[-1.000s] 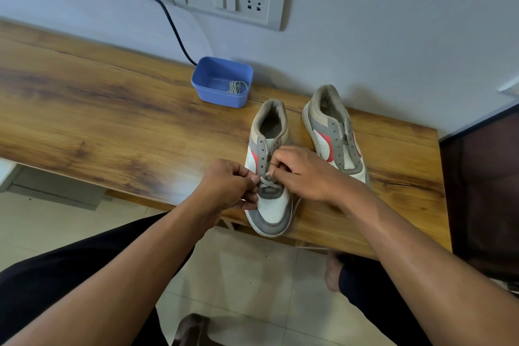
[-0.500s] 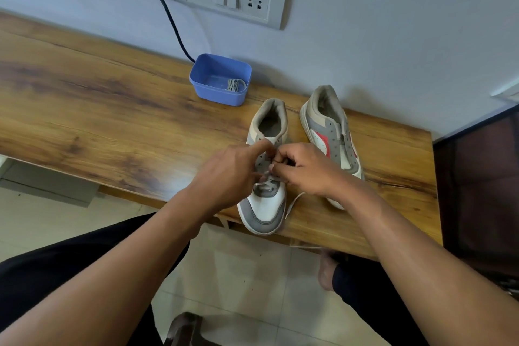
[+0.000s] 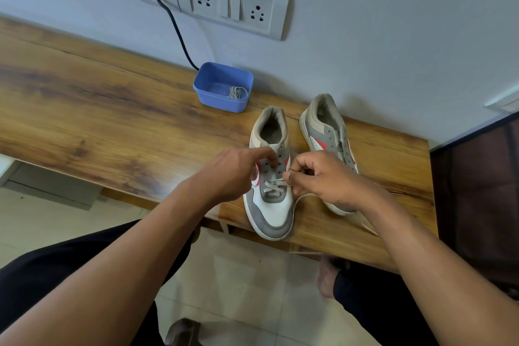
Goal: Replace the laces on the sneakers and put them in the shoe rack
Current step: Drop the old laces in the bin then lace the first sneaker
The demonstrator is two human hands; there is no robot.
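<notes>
Nearest, on pale floor tiles: knees in dark trousers and a bare foot, tucked under the front edge of the wooden table.

At that edge, toe pointing back toward the person: near sneaker, white and grey with red flashes. Lace crossed through the lowest eyelets only, upper eyelets bare. One loose end trailing off to the right across the table.

On the shoe's right flank, right hand: thumb and forefinger closed in a pinch on the lace just beside an eyelet, other fingers curled in. On the left flank, left hand: forefinger stretched out over the eyelet row, remaining fingers curled. Impossible to tell whether any lace sits under them.

Just beside and slightly behind: far sneaker, no lace visible in its eyelets.

Further back and to the left, near the wall: blue tub holding a coiled spare lace, presumably meant for that second shoe. Beyond it, black cable climbing to the socket panel.

Early in the job, by the look of it. Done: first crossings on one shoe. Left: the rest of that lacing, the whole second shoe, then racking both. No shoe rack clearly in sight, and the dark cabinet at far right is too dim to identify.
</notes>
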